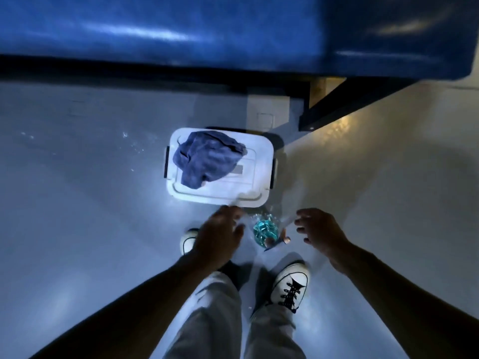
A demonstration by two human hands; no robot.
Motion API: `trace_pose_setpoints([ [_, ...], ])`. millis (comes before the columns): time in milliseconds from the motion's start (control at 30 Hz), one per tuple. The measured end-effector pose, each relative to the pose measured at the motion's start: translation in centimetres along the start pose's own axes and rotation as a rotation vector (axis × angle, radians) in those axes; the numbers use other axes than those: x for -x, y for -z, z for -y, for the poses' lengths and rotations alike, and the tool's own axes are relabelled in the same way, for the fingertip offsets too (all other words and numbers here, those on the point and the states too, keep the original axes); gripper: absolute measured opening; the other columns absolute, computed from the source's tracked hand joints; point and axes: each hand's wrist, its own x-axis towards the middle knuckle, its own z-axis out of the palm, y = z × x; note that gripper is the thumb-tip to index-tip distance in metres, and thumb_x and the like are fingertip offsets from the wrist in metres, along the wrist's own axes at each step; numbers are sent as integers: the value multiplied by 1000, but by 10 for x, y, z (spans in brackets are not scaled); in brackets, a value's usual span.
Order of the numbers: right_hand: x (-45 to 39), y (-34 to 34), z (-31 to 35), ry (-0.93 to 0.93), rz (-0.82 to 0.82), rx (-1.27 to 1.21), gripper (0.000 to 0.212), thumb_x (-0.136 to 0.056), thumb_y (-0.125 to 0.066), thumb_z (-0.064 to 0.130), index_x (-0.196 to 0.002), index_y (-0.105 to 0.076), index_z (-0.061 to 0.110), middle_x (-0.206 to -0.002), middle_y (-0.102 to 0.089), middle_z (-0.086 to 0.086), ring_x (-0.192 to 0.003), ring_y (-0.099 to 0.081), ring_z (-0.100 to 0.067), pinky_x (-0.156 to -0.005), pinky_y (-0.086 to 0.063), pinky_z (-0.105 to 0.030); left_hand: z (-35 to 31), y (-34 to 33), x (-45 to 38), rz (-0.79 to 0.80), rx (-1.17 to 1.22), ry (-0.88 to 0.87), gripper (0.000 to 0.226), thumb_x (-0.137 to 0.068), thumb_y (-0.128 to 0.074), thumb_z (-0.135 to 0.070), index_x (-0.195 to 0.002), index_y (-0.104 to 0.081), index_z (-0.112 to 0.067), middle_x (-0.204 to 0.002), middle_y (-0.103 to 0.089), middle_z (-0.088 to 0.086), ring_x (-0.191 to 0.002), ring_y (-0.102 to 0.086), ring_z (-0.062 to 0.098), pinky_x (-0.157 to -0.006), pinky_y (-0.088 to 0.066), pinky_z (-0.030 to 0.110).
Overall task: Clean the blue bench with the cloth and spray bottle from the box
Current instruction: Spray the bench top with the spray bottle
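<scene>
item: left hand (220, 235). fingers loosely spread, holding nothing; fingertips just short of the near edge of the box.

item: right hand (320, 229). fingers spread and lightly curled, holding nothing that can be made out.

item: bottle (267, 233). clear body with teal liquid, standing on the floor (77, 203) between the two sets of fingers, nearer the left ones; a small nozzle part juts toward the right fingers. whether either hand touches it cannot be told; both appear just apart.

item: box (259, 161). white, lid shut, dark latches at the sides, on the floor just beyond the left fingertips.

item: cloth (207, 159). blue, crumpled, lying on top of the lid, beyond the fingers and toward the left.

item: table (181, 27). blue padded top, well beyond the fingers past the box, nothing on it.

item: shoes (291, 283). white, laced, below the hands; pale trouser legs above them.

step in hand, as judged: fetching the supplies; both are out of the box, neither is in a hand, wiping not begun.

next move calls for: one set of fingers closing round the bottle's neck without tipping it, the other reaching over the near edge to gather the cloth in a bunch, then rising to the table.
</scene>
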Motion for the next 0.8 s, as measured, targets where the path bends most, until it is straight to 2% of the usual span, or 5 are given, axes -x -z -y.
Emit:
trace_pose_setpoints([
  [133,-22,-22,-55,109,17,222,42,-105,-39,5,-133,-65,22,-142,-62,-7,-82,-70,-9,-66,-55,-19,-20,-84,15,267,-93,-27,46,-94,-69,-36,-135,-55,-21,-131,-63,1,-115,-66,19,-92,-52,32],
  [200,-36,-32,-72,159,35,264,45,-103,-36,3,-128,-68,23,-139,-64,-10,-57,-60,-3,-51,-45,-18,-25,-116,16,221,-98,-41,53,-91,-73,-36,-137,-50,-22,-137,-58,0,-118,-65,18,-94,-54,31],
  [433,-40,-32,-74,239,85,321,55,-99,-35,-5,-127,-69,27,-145,-59,-10,-62,-56,-1,-49,-44,-13,-19,-139,8,-37,-198,-5,33,-95,-67,-26,-124,-66,-11,-107,-64,12,-71,-69,25,-66,-63,41],
  [667,91,16,-17,554,105,338,35,-96,-45,1,-123,-66,8,-130,-65,-10,-116,-59,-19,-99,-48,-28,-99,-32,64,-111,24,69,16,-92,-67,-34,-91,-67,-18,-88,-53,-4,-72,-61,15,-71,-55,31],
  [800,193,55,8,818,122,483,67,-85,-57,20,-150,-44,29,-159,-38,13,-147,-31,1,-120,-26,-16,-179,72,137,-199,25,57,17,-83,-74,-32,-77,-65,-20,-75,-62,-4,-70,-60,16,-68,-50,33],
])
